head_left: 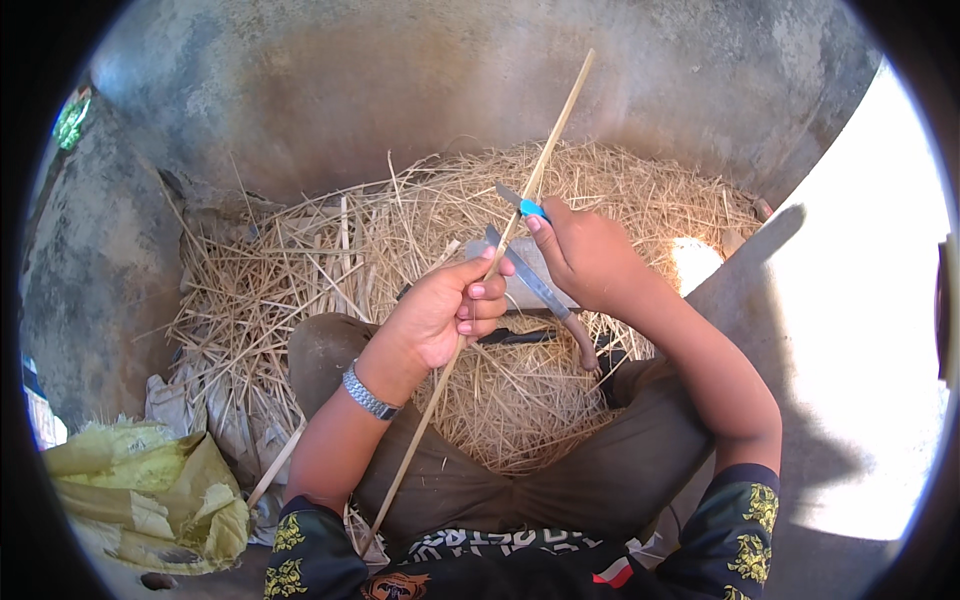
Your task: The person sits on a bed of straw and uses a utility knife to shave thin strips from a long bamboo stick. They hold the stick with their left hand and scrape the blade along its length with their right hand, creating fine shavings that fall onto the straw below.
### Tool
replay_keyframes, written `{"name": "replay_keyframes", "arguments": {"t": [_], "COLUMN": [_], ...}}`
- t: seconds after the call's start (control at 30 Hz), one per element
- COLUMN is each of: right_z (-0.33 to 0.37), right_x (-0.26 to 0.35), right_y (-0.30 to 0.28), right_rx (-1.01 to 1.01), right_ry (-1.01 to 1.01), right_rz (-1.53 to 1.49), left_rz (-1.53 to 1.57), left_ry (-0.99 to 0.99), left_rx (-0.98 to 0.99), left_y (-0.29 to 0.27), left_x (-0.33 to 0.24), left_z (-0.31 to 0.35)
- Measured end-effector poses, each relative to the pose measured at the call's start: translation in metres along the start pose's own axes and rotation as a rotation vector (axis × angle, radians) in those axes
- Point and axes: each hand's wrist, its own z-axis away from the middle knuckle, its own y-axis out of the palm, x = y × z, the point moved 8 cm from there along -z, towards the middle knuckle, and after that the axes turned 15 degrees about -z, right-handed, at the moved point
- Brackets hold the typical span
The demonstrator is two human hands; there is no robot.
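Observation:
A long, thin bamboo strip slants from the far right of the straw down past my lap. Midway along it, my left hand is closed around the strip, fingers curled and thumb on top. My right hand grips a small cutter knife by its blue handle. Its short blade lies against or just beside the strip, above my left hand. Beneath both hands, a larger knife with a curved wooden handle rests across a pale flat block, touched by neither hand.
Loose straw and bamboo shavings cover the ground between my crossed legs and the curved concrete wall. A torn yellow sack lies at the near left. Bright sunlight falls on the floor at the right.

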Motion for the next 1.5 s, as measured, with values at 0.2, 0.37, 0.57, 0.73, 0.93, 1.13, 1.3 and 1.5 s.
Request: {"name": "replay_keyframes", "arguments": {"t": [0.2, 0.37, 0.57, 0.73, 0.93, 1.13, 1.3, 1.5], "right_z": [0.003, -0.017, -0.003, -0.02, 0.007, -0.007, 0.02, 0.0], "right_x": [0.007, -0.011, 0.005, -0.021, 0.007, -0.047, -0.002, -0.038], "right_y": [0.01, -0.011, 0.001, -0.033, 0.002, -0.042, 0.008, -0.021], "right_rx": [0.1, -0.014, 0.108, -0.069, 0.147, -0.109, 0.13, -0.053], "right_ry": [-0.092, -0.058, -0.184, -0.147, -0.26, -0.009, -0.212, -0.083], "right_rz": [0.138, 0.223, 0.235, 0.195, 0.274, 0.218, 0.279, 0.175], "left_rz": [-0.052, -0.076, 0.002, -0.164, -0.146, -0.145, -0.121, -0.136], "left_ry": [0.073, 0.087, 0.09, 0.069, 0.011, -0.057, -0.085, -0.098], "left_rx": [-0.073, -0.161, -0.135, -0.164, -0.134, -0.075, -0.095, -0.061], "left_y": [0.003, 0.025, 0.02, 0.037, 0.028, 0.04, 0.026, 0.03], "left_x": [-0.001, 0.012, 0.009, 0.013, 0.013, 0.022, 0.029, 0.026], "left_z": [0.001, 0.011, 0.015, 0.021, 0.017, 0.023, 0.021, 0.022]}}
